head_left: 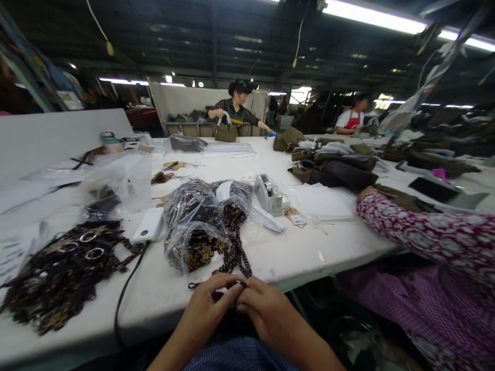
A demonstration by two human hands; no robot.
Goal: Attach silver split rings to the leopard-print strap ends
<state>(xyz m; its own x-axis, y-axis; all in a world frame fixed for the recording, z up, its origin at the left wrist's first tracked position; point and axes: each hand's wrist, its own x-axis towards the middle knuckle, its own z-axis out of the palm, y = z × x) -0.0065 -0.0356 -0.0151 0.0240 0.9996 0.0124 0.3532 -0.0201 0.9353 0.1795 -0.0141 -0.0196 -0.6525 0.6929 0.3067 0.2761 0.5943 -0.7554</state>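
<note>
My left hand [211, 305] and my right hand [265, 305] meet at the table's near edge, fingers closed on one small dark piece [240, 284] that looks like a strap or chain end. The fingers hide most of it. Just beyond them, dark brown braided straps [236, 247] trail out of a clear plastic bag [193, 206]. A small dark clasp [193, 285] lies left of my fingers. On the left of the table spreads a heap of dark straps [58, 273] with silver rings.
A white power bank [148, 225] with a black cable lies left of the bag. Behind it stand a tape dispenser [268, 195] and tags [296, 217]. A person's patterned sleeve [417, 221] reaches in from the right, near brown bags [336, 165]. Another person stands across the table.
</note>
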